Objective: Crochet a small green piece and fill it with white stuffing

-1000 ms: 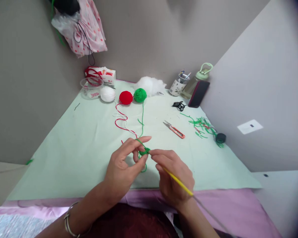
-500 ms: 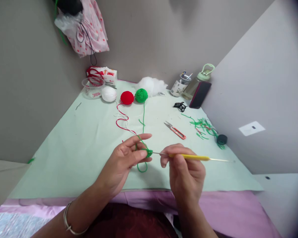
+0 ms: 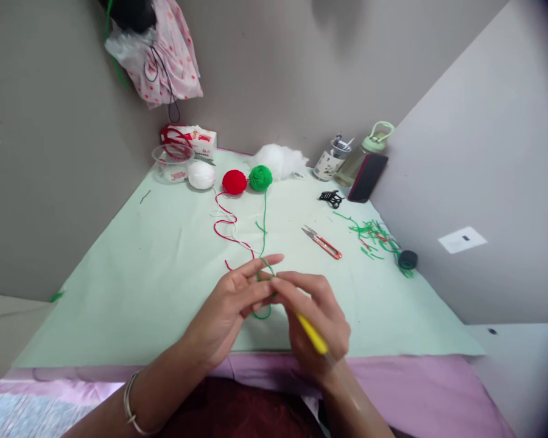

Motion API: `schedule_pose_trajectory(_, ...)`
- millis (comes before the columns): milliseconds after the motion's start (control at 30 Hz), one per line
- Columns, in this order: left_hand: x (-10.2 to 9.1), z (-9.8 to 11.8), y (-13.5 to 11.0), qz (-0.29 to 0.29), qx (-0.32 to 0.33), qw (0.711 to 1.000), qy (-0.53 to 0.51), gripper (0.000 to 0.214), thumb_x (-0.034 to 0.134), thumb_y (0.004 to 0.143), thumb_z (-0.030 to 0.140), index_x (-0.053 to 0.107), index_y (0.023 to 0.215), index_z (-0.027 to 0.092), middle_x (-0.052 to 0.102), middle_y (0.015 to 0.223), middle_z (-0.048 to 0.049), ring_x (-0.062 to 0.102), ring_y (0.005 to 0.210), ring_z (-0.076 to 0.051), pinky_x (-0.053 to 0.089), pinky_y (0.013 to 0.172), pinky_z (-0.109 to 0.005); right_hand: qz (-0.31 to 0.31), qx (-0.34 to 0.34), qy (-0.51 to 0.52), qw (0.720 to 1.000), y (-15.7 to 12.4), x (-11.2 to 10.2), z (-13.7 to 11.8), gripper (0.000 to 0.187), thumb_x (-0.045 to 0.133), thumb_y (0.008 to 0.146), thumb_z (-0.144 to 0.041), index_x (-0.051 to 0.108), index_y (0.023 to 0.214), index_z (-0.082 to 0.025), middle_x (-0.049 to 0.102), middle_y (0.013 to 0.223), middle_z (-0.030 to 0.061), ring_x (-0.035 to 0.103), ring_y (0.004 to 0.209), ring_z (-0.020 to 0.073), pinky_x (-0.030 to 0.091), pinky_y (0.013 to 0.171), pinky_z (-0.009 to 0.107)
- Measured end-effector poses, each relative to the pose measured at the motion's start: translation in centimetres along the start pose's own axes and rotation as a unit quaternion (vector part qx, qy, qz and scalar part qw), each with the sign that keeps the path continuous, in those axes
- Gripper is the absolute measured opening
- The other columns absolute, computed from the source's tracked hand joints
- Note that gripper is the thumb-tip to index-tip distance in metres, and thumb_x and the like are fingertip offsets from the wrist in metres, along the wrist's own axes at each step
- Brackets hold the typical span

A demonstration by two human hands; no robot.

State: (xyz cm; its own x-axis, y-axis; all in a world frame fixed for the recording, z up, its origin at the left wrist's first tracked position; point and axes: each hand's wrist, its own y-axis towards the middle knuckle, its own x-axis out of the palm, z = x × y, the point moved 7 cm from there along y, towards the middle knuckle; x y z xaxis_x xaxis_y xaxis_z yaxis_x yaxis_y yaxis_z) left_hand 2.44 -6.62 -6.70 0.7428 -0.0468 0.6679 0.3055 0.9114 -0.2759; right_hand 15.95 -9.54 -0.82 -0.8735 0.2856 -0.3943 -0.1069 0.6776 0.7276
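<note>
My left hand (image 3: 231,304) pinches a small piece of green crochet work, mostly hidden between the fingers, with a green strand (image 3: 263,228) looped over the forefinger and running back to the green yarn ball (image 3: 260,177). My right hand (image 3: 317,322) grips a yellow-handled crochet hook (image 3: 311,333), its tip at the green piece where both hands meet. A loop of green yarn (image 3: 262,314) hangs below the fingers. Both hands hover over the pale green cloth (image 3: 141,267).
A red yarn ball (image 3: 234,181) and white yarn ball (image 3: 201,174) lie at the back beside white stuffing (image 3: 276,159). Red snips (image 3: 322,240), green yarn scraps (image 3: 374,234), a black clip (image 3: 331,197), a bottle (image 3: 363,152) and a plastic cup (image 3: 172,163) stand around.
My right hand swung the hook from pointing sideways to the right back in towards the green piece, so its handle now points down towards me. The left hand stayed put.
</note>
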Motion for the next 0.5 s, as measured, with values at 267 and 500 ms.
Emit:
schedule_pose_trajectory(267,-0.1,0.7,0.0,-0.004,0.056,0.997,0.055,0.035,0.089,0.081,0.028,0.085,0.115,0.031,0.067,0.088,0.0006,0.057,0.086,-0.013,0.047,0.084,-0.025,0.051,0.177,0.248,0.951,0.5,0.2,3.1,0.017,0.064,0.102,-0.023,0.081,0.099,-0.024,0.077,0.09,0.0054,0.067,0.07,0.0154,0.057,0.063,0.03)
schedule_pose_trajectory(500,-0.1,0.7,-0.4,0.004,0.071,0.992,0.106,0.031,0.081,0.089,0.033,0.082,0.12,0.033,0.066,0.098,-0.0012,0.057,0.095,-0.017,0.043,0.082,-0.027,0.05,0.225,0.265,0.936,0.1,0.7,4.2,0.02,0.063,0.104,-0.031,0.08,0.098,-0.022,0.079,0.09,0.0065,0.066,0.068,0.0154,0.058,0.064,0.031)
